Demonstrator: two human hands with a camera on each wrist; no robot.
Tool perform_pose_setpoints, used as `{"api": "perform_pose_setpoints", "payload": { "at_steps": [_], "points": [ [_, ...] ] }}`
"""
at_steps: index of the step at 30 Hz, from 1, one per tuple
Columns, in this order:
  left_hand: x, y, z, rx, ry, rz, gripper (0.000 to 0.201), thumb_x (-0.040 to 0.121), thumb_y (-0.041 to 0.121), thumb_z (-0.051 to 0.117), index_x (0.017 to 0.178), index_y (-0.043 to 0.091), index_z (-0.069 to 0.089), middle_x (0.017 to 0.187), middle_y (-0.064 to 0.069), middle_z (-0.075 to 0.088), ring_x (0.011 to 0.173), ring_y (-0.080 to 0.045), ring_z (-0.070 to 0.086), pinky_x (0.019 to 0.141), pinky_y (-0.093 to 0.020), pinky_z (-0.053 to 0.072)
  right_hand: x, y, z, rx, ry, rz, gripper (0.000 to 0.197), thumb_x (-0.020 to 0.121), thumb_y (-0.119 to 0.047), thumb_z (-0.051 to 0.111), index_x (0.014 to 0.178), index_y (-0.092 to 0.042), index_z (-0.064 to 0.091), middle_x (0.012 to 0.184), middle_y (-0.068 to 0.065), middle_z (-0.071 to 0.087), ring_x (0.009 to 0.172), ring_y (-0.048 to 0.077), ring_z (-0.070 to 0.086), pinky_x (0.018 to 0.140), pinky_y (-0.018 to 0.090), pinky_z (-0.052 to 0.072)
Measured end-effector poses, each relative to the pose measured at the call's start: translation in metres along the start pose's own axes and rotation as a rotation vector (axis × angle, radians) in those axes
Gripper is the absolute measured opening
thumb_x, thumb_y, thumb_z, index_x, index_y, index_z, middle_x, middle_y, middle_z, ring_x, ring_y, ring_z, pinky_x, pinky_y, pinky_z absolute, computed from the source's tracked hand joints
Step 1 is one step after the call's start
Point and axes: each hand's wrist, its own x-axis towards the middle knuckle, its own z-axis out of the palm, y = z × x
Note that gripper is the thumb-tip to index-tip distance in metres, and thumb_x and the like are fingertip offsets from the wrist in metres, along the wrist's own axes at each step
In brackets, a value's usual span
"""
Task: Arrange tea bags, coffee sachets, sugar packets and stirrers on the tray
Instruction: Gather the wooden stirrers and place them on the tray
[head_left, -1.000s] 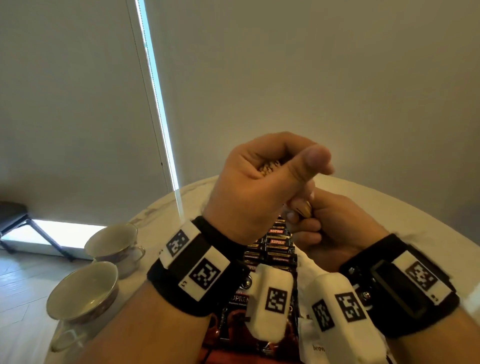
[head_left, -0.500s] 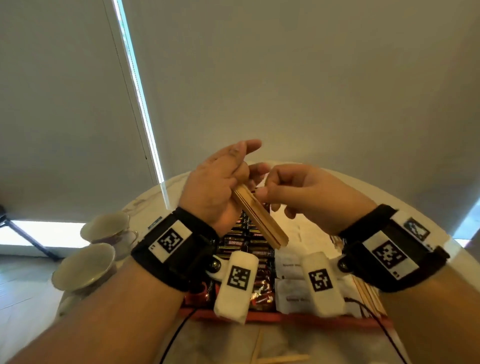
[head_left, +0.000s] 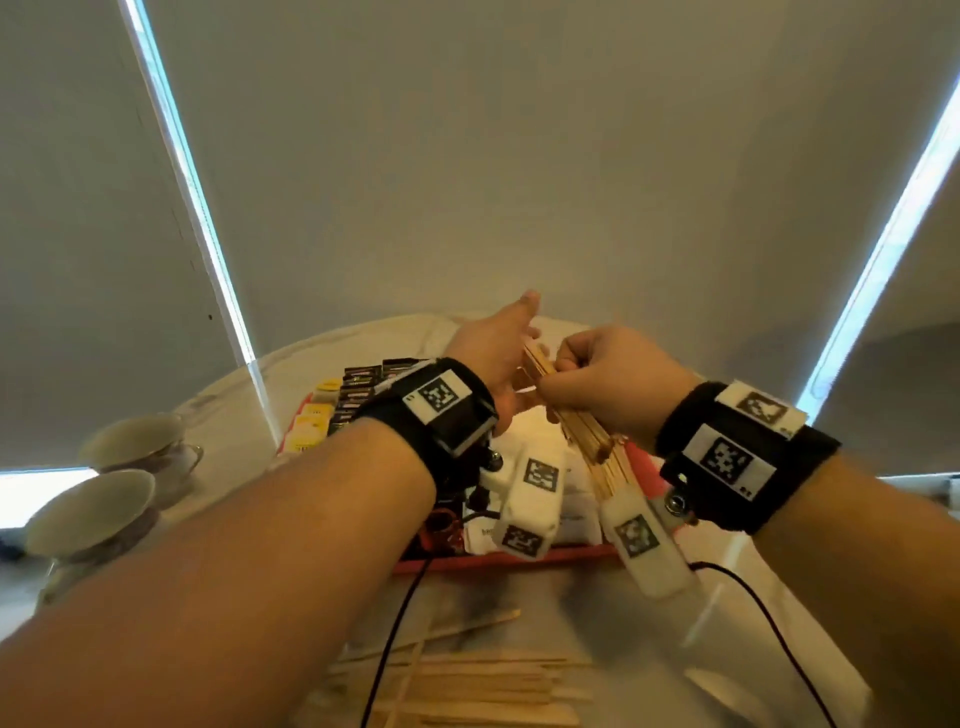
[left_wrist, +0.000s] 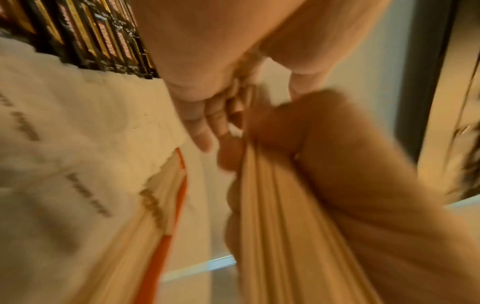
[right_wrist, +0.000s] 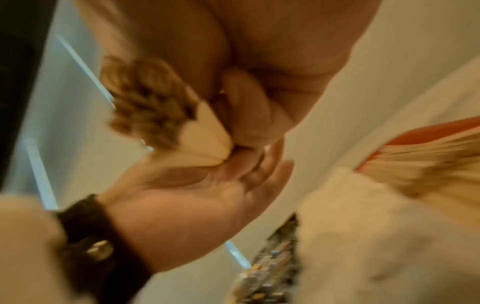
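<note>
My right hand (head_left: 613, 379) grips a bundle of wooden stirrers (head_left: 587, 431) above the red tray (head_left: 498, 558). In the right wrist view its fingers (right_wrist: 249, 109) curl round the bundle's ends (right_wrist: 148, 98). My left hand (head_left: 498, 343) is open, its straight fingers and flat palm (right_wrist: 194, 195) lying against the far end of the bundle. On the tray lie dark coffee sachets (head_left: 358, 389), yellow tea bags (head_left: 311, 426) and white sugar packets (head_left: 530, 431). More stirrers (left_wrist: 124, 246) lie along the tray's right rim.
Several loose stirrers (head_left: 467, 686) lie on the white round table in front of the tray. Two teacups (head_left: 140, 441) (head_left: 93, 514) stand at the table's left edge. Black cables run from the wrist cameras across the table's front.
My left hand has opened from a fist round the stirrers to straight fingers. The right hand has taken hold of the bundle, and both hands have come down towards the tray.
</note>
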Motion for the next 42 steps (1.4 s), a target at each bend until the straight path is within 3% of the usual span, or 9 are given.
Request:
{"api": "perform_pose_setpoints", "payload": {
  "at_steps": [3, 6, 9, 14, 18, 20, 23, 30, 42],
  "points": [
    [-0.001, -0.017, 0.01, 0.264, -0.017, -0.108, 0.034, 0.102, 0.044, 0.063, 0.116, 0.013, 0.062, 0.118, -0.012, 0.067, 0.1, -0.028, 0.07, 0.094, -0.048, 0.06, 0.002, 0.036, -0.008, -0.224, 0.027, 0.219, 0.024, 0.081, -0.034, 0.079, 0.072, -0.019, 0.061, 0.061, -0.004, 0.066, 0.054, 0.008, 0.062, 0.055, 0.029, 0.055],
    [-0.001, -0.031, 0.014, 0.516, -0.038, -0.13, 0.01, 0.103, 0.022, 0.064, 0.107, 0.012, 0.066, 0.123, -0.014, 0.064, 0.092, -0.026, 0.067, 0.091, -0.043, 0.059, 0.005, 0.059, -0.01, -0.32, 0.01, 0.305, 0.026, 0.083, -0.04, 0.079, 0.076, -0.02, 0.062, 0.071, -0.001, 0.068, 0.066, 0.014, 0.065, 0.066, 0.034, 0.06],
    [0.003, -0.036, 0.018, 0.75, -0.07, -0.111, 0.022, 0.102, 0.01, 0.063, 0.124, 0.006, 0.067, 0.116, -0.012, 0.069, 0.084, -0.021, 0.069, 0.085, -0.039, 0.061, 0.008, 0.065, -0.007, -0.403, -0.007, 0.299, 0.022, 0.086, -0.038, 0.077, 0.081, -0.025, 0.06, 0.075, -0.003, 0.065, 0.066, 0.009, 0.062, 0.054, 0.022, 0.046],
    [0.001, -0.04, 0.022, 1.123, -0.175, -0.025, 0.029, 0.099, 0.012, 0.069, 0.128, 0.017, 0.07, 0.11, -0.005, 0.072, 0.096, -0.02, 0.073, 0.091, -0.037, 0.063, 0.014, 0.069, 0.001, -0.519, -0.121, 0.364, 0.034, 0.082, -0.046, 0.078, 0.103, -0.019, 0.072, 0.088, -0.001, 0.071, 0.08, 0.013, 0.068, 0.067, 0.025, 0.055],
    [0.003, -0.046, 0.025, 1.309, -0.221, 0.024, 0.042, 0.094, 0.015, 0.076, 0.134, 0.021, 0.069, 0.108, -0.003, 0.07, 0.096, -0.02, 0.07, 0.078, -0.029, 0.058, 0.011, 0.071, -0.007, -0.539, -0.134, 0.344, 0.034, 0.086, -0.051, 0.074, 0.1, -0.02, 0.071, 0.089, 0.0, 0.072, 0.083, 0.015, 0.07, 0.077, 0.029, 0.061],
    [0.005, -0.048, 0.025, 1.369, -0.224, 0.051, 0.049, 0.089, 0.019, 0.081, 0.136, 0.023, 0.067, 0.124, -0.001, 0.069, 0.101, -0.018, 0.068, 0.071, -0.023, 0.054, 0.009, 0.073, -0.011, -0.505, -0.134, 0.354, 0.031, 0.085, -0.049, 0.075, 0.096, -0.02, 0.07, 0.089, 0.001, 0.072, 0.082, 0.015, 0.071, 0.08, 0.032, 0.062],
    [0.008, -0.05, 0.027, 1.444, -0.214, 0.105, 0.06, 0.084, 0.027, 0.086, 0.14, 0.025, 0.064, 0.135, 0.002, 0.065, 0.112, -0.016, 0.062, 0.081, -0.026, 0.052, 0.006, 0.077, -0.014, -0.468, -0.137, 0.371, 0.028, 0.084, -0.046, 0.077, 0.094, -0.02, 0.069, 0.088, 0.001, 0.073, 0.081, 0.016, 0.072, 0.077, 0.032, 0.063],
    [0.012, -0.06, 0.029, 1.554, -0.226, 0.152, 0.067, 0.079, 0.041, 0.09, 0.139, 0.024, 0.065, 0.129, 0.002, 0.069, 0.111, -0.016, 0.065, 0.077, -0.026, 0.05, 0.0, 0.086, -0.019, -0.323, -0.091, 0.432, 0.015, 0.086, -0.028, 0.076, 0.095, -0.019, 0.068, 0.081, 0.002, 0.076, 0.072, 0.017, 0.076, 0.073, 0.037, 0.065],
    [0.015, -0.065, 0.032, 1.574, -0.257, 0.166, 0.07, 0.075, 0.046, 0.088, 0.136, 0.027, 0.059, 0.116, 0.005, 0.065, 0.103, -0.015, 0.063, 0.086, -0.033, 0.059, -0.013, 0.082, -0.023, -0.236, -0.151, 0.444, 0.028, 0.083, -0.025, 0.082, 0.106, -0.024, 0.066, 0.085, 0.003, 0.075, 0.072, 0.014, 0.074, 0.067, 0.028, 0.064]
  ]
}}
